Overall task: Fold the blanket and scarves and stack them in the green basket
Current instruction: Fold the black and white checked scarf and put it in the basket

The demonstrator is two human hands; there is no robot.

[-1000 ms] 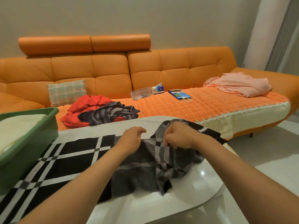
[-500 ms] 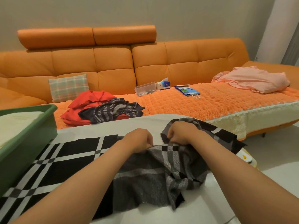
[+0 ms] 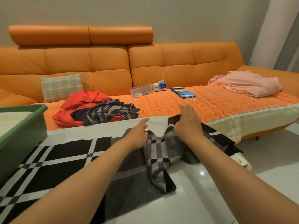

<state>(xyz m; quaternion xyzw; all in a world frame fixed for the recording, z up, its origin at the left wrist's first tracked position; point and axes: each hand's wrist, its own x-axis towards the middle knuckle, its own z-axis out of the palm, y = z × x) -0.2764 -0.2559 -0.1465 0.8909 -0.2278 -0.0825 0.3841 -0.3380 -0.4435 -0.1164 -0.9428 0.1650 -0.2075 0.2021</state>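
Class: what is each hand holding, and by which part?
Right hand holds nothing, pressing the checked scarf at its bunched far edge; left hand: cannot be told.
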